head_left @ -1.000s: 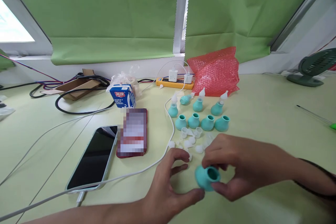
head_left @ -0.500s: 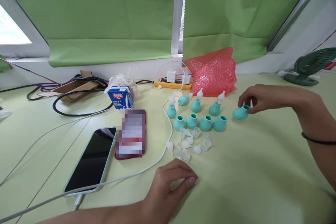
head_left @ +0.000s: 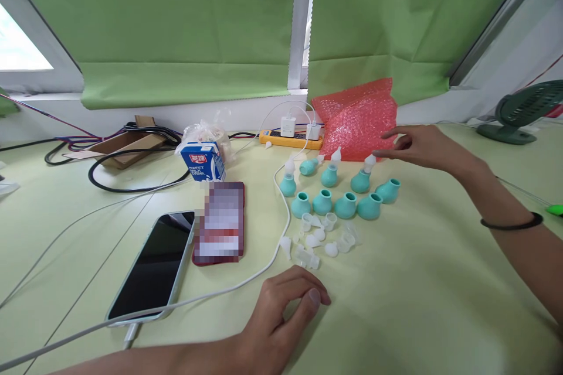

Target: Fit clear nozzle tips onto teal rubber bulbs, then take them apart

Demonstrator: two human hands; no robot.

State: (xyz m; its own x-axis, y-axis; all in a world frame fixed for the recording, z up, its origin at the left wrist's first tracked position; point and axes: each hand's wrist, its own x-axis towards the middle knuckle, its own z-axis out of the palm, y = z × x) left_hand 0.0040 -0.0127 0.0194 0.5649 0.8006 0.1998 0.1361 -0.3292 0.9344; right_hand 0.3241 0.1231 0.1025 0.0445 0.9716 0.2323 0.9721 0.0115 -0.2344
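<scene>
Your left hand [head_left: 284, 312] rests, your right hand [head_left: 426, 147] hovers.
The left grip curls empty; I can't quite tell whether thumb meets fingers. Beyond lie white pieces [head_left: 331, 249], then teal bulbs [head_left: 345, 207], on the desk [head_left: 431, 281]. The right grip is spread beside a white-tipped bulb [head_left: 360, 182], apparently a reaching step; grasping calls for closing finger and thumb.

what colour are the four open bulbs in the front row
The bulbs are turquoise, seen best in the head view.
</scene>
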